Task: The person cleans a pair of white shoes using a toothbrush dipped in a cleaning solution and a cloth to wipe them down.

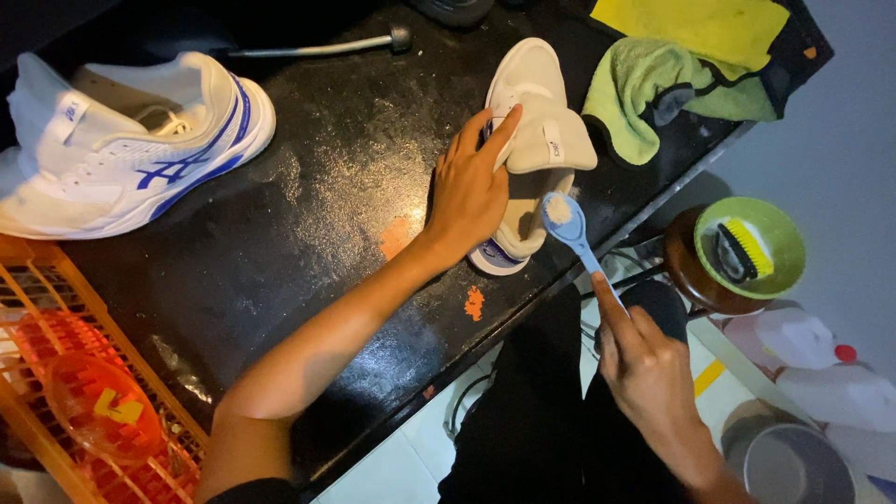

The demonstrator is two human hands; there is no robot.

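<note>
A white sports shoe [534, 84] lies on a dark wet table [327, 196], its tongue pulled back. My left hand [471, 187] rests on the shoe's side and holds it steady, fingers on the tongue. A small light-blue brush [569, 224] is in my right hand [644, 369]. The brush's foamy head is against the shoe's inner heel area.
A second white shoe with blue stripes [121, 140] sits at the far left. Green and yellow cloths [672, 65] lie at the table's far right corner. A green bowl with a yellow brush [751, 247] stands on a stool. An orange crate [84, 392] is at lower left. A metal rod [327, 45] lies at the back.
</note>
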